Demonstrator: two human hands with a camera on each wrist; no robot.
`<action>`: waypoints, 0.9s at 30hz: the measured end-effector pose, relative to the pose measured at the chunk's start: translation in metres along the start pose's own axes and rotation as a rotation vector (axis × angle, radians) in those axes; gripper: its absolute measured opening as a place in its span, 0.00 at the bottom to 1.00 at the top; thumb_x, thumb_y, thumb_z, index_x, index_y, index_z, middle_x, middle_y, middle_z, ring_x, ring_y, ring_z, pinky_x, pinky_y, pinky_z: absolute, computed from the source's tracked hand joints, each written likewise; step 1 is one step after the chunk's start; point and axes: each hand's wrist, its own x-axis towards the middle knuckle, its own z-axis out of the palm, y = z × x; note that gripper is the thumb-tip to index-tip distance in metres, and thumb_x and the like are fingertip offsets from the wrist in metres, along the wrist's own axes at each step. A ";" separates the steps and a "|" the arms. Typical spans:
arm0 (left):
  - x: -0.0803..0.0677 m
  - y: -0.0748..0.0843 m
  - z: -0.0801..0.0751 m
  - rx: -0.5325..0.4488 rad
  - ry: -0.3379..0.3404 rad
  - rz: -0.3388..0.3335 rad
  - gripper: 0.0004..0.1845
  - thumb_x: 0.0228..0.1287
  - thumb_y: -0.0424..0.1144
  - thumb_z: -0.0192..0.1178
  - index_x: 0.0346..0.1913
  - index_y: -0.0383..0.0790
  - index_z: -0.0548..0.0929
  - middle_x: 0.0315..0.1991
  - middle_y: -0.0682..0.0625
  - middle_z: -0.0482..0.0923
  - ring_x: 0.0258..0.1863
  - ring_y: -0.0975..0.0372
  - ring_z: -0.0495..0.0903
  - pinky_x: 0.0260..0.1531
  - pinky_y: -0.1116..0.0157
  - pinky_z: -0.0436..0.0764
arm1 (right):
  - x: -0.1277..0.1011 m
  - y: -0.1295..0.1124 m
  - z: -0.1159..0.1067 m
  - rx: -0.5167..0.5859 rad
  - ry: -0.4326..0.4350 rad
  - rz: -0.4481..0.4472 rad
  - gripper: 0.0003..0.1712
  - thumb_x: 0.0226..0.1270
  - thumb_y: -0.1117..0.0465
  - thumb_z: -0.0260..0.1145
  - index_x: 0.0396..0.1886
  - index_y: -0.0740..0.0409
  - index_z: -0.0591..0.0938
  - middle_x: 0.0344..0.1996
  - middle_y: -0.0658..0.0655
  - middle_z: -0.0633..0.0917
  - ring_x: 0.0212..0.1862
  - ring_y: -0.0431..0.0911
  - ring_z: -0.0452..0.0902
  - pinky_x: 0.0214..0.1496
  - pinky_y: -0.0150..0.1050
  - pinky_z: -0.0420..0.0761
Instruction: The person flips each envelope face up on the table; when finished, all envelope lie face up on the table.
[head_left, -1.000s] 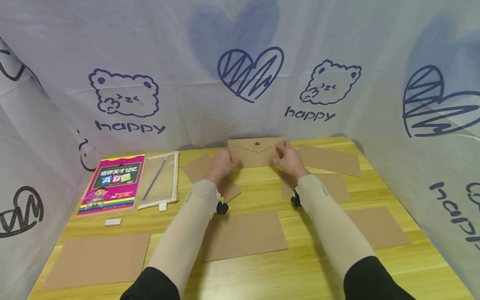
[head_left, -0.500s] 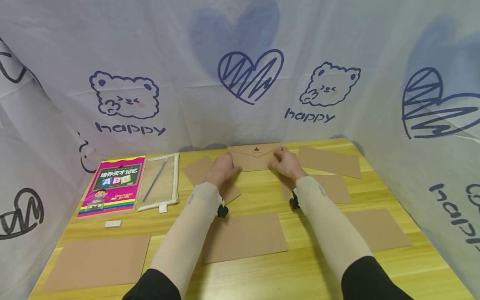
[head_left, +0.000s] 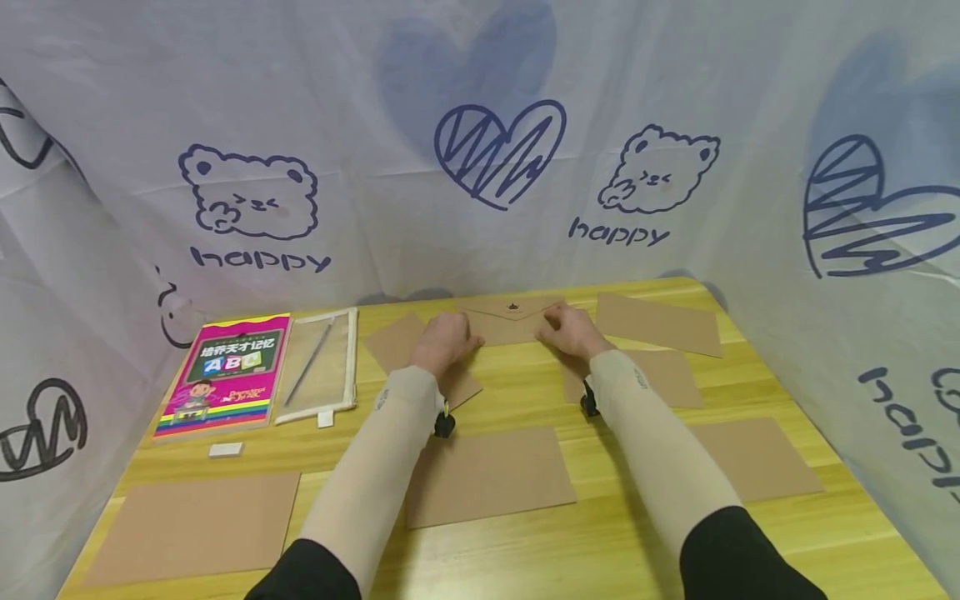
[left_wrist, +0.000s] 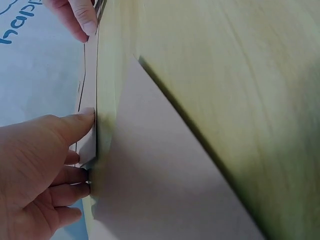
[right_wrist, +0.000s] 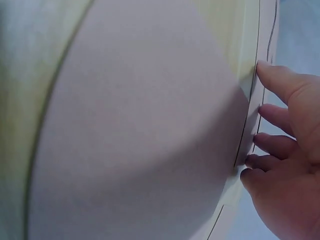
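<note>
A brown paper envelope (head_left: 504,328) with a pointed flap and a small crown print lies low at the back edge of the table in the head view. My left hand (head_left: 446,339) holds its left end; in the left wrist view the thumb (left_wrist: 82,122) is on top and the fingers curl at the far edge. The right end is held by my right hand (head_left: 573,330), its thumb (right_wrist: 272,75) on the near edge in the right wrist view and its fingers bent round the end.
Several more brown envelopes lie around, including one at front centre (head_left: 491,479), one front left (head_left: 195,525) and one back right (head_left: 660,323). At left are a pink ABC book (head_left: 225,375), a mesh pouch (head_left: 333,367) and a white eraser (head_left: 226,450). A printed curtain (head_left: 375,200) hangs behind.
Both hands have brought the envelope down from a raised, tilted position to nearly flat on the table. My hands have dropped slightly with it, keeping hold of both ends.
</note>
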 end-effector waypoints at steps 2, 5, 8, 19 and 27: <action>0.000 0.000 0.000 0.003 -0.007 0.010 0.23 0.76 0.51 0.64 0.23 0.42 0.77 0.23 0.49 0.77 0.24 0.61 0.75 0.29 0.65 0.79 | 0.000 0.001 0.000 -0.008 -0.016 0.005 0.35 0.81 0.52 0.63 0.78 0.67 0.69 0.77 0.72 0.68 0.79 0.68 0.61 0.83 0.60 0.62; 0.000 0.001 -0.002 0.014 -0.017 0.021 0.22 0.76 0.51 0.64 0.26 0.40 0.80 0.26 0.48 0.80 0.26 0.60 0.76 0.33 0.64 0.82 | 0.001 0.001 -0.001 -0.020 -0.034 0.012 0.35 0.82 0.52 0.62 0.78 0.67 0.68 0.77 0.72 0.68 0.79 0.67 0.61 0.83 0.60 0.62; 0.000 0.002 -0.002 0.020 -0.031 0.025 0.21 0.76 0.52 0.64 0.29 0.38 0.83 0.29 0.46 0.83 0.28 0.60 0.77 0.35 0.63 0.83 | 0.001 0.001 -0.001 -0.023 -0.042 0.015 0.36 0.82 0.51 0.61 0.79 0.67 0.67 0.78 0.72 0.66 0.80 0.68 0.60 0.84 0.60 0.61; -0.004 0.002 -0.001 0.027 -0.037 0.042 0.20 0.77 0.51 0.64 0.38 0.35 0.88 0.35 0.43 0.88 0.30 0.58 0.80 0.35 0.63 0.84 | -0.003 -0.001 0.000 -0.044 -0.016 -0.013 0.34 0.83 0.53 0.60 0.78 0.68 0.68 0.77 0.73 0.68 0.79 0.67 0.62 0.83 0.59 0.63; -0.002 0.004 -0.004 0.043 -0.012 0.108 0.22 0.78 0.51 0.62 0.54 0.33 0.83 0.50 0.39 0.86 0.49 0.49 0.86 0.57 0.54 0.86 | -0.017 0.015 -0.018 0.050 0.070 -0.060 0.37 0.82 0.53 0.61 0.78 0.72 0.65 0.78 0.74 0.65 0.80 0.69 0.59 0.85 0.61 0.57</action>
